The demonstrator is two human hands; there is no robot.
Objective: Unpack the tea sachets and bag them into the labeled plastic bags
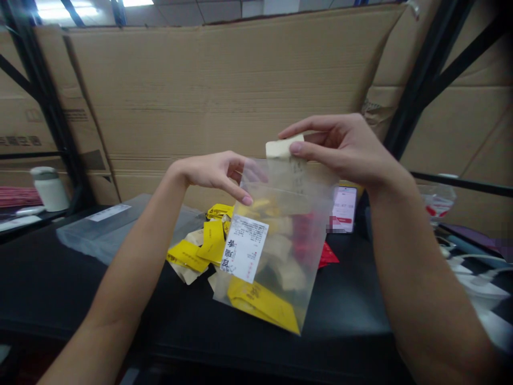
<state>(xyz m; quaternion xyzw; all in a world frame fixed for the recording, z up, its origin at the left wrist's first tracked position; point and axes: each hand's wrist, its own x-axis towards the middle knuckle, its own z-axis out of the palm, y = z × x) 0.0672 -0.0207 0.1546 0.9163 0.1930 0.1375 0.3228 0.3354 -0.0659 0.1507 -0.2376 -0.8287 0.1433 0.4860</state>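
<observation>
My left hand (224,174) grips the upper left edge of a frosted see-through plastic bag (316,256), thumb in front and the other fingers partly behind it. The bag hangs tilted, with a white printed label (245,248) on its front and a yellow packet (262,305) at its bottom. Between the thumb and fingers of my right hand (332,147) is a cream-coloured packet (284,148), its lower part inside or behind the bag's top; I cannot tell which. Yellow and cream packets (212,240) lie heaped behind the bag, with a red packet (328,255) to the right.
Flat plastic bags (96,235) lie on the black table (172,321) at left. A white lidded bottle (50,190) stands farther left. A lit phone (343,208) leans upright at the back. White cables (476,267) lie at right. Cardboard (224,91) walls the back.
</observation>
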